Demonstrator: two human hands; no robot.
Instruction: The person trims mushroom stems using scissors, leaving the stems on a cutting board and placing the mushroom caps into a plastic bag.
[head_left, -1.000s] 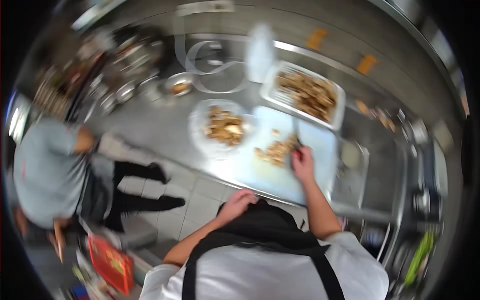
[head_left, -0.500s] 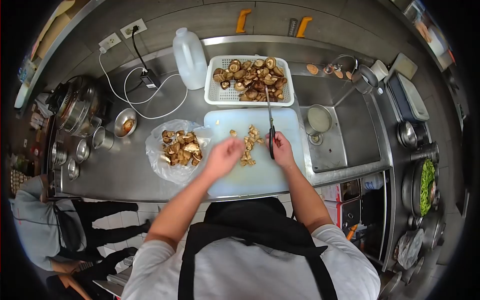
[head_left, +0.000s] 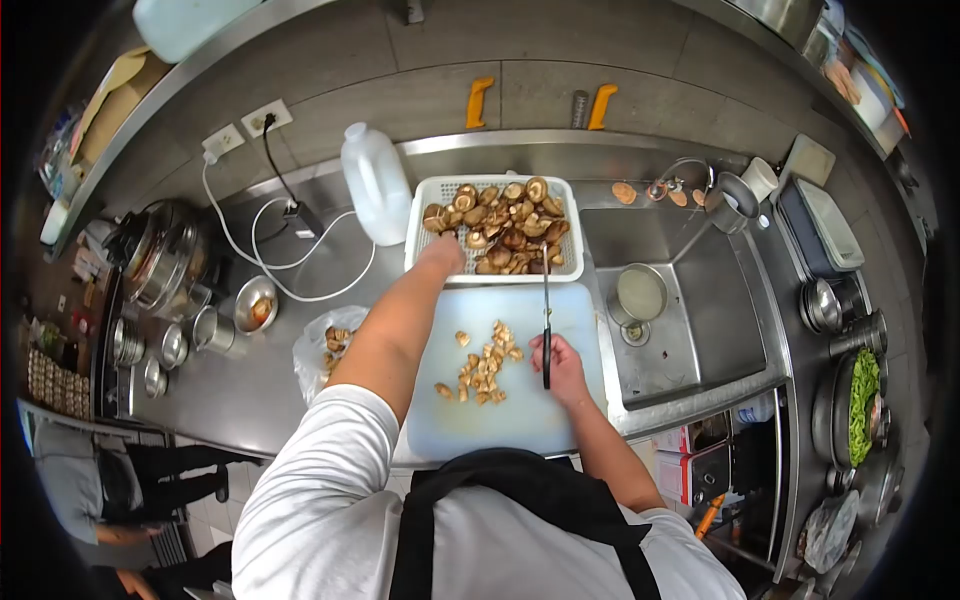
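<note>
My right hand point(head_left: 562, 368) is closed around the black handle of a pair of scissors point(head_left: 547, 345). Their long blades point away from me, with the tips over the front of the white basket point(head_left: 425, 262). Whole brown mushrooms point(head_left: 515, 222) are heaped in that basket. At its left front corner is my left hand point(head_left: 446, 254), close to the mushrooms; its fingers are blurred and partly hidden. Cut mushroom pieces point(head_left: 485, 365) lie scattered on the pale cutting board point(head_left: 440, 425). Left of the board, partly behind my left arm, sits a plastic bag point(head_left: 312, 345) of mushroom pieces.
A milky plastic jug point(head_left: 375, 185) stands left of the basket, near a white cable point(head_left: 300, 297). Metal bowls point(head_left: 257, 304) line the left side. To the right, the sink point(head_left: 700, 330) holds a pot point(head_left: 640, 293). Another person point(head_left: 75, 480) stands at lower left.
My left hand has moved from the cutting board up to the basket. Mushroom pieces on the board are more spread out. The scissors stay in my right hand, and the view has tilted upward.
</note>
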